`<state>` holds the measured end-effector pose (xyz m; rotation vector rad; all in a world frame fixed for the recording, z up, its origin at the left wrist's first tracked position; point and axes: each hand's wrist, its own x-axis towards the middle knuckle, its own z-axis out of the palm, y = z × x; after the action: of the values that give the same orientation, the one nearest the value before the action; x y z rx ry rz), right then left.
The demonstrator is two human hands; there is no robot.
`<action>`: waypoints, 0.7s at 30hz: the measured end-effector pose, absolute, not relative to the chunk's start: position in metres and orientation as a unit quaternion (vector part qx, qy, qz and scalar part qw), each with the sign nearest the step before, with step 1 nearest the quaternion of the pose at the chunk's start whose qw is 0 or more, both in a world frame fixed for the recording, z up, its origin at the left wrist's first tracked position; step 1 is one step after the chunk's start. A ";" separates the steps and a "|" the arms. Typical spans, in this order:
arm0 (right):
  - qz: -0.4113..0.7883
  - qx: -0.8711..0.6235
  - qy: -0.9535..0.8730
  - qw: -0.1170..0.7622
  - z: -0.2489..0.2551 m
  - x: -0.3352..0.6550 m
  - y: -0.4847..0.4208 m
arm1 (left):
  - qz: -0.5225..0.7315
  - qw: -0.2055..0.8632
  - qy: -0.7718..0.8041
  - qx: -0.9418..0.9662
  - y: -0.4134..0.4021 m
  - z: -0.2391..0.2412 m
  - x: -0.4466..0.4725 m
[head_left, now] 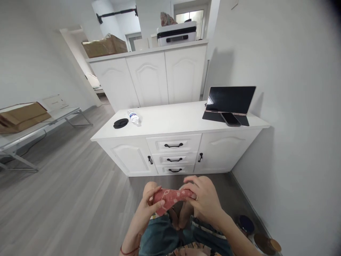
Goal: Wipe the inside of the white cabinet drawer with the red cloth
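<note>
A red sock [170,198] with a pale pattern is stretched sideways above my lap. My left hand [149,206] grips its wider end, thumb in front and fingers behind. At the narrower end, my right hand [201,195] pinches the fabric between thumb and fingers. Below the sock I see my bare feet [181,215] between my knees, with blue-green shorts [157,234] around my thighs.
Ahead stands a low white cabinet [170,122] with a tablet [230,99], a phone [230,119], a plastic bottle [134,117] and a black round object [120,123] on top. Jars [246,224] stand at the lower right. A cardboard box [23,116] rests on a table at left.
</note>
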<state>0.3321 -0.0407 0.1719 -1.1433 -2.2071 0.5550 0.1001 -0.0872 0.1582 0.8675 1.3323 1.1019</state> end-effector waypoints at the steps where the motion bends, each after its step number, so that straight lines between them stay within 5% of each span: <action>1: 0.242 -0.414 -0.834 0.274 0.177 0.331 -0.041 | 0.433 0.527 0.594 0.426 -0.090 0.160 0.097; 4: 0.350 -0.353 -0.839 0.221 0.187 0.327 -0.037 | 0.346 0.392 0.641 0.562 -0.097 0.170 0.093; 6: 0.405 -0.320 -0.830 0.212 0.189 0.325 -0.032 | 0.320 0.396 0.608 0.609 -0.100 0.179 0.094; 9: 0.482 -0.330 -0.775 0.241 0.184 0.321 -0.020 | 0.333 0.522 0.520 0.589 -0.104 0.189 0.096; 14: 0.637 -0.296 -0.646 0.300 0.148 0.305 0.021 | 0.442 0.704 0.484 0.274 -0.112 0.170 0.100; 18: 0.518 -0.408 -0.633 0.405 0.113 0.293 0.087 | 0.505 0.722 0.466 0.081 -0.116 0.139 0.100; 21: 0.357 -0.508 -0.680 0.390 0.095 0.287 0.143 | 0.511 0.731 0.452 0.006 -0.120 0.120 0.095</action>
<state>0.2868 0.1428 0.0948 -1.2898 -1.7283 0.9063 0.0948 -0.1196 0.1201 0.0142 0.9950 1.1241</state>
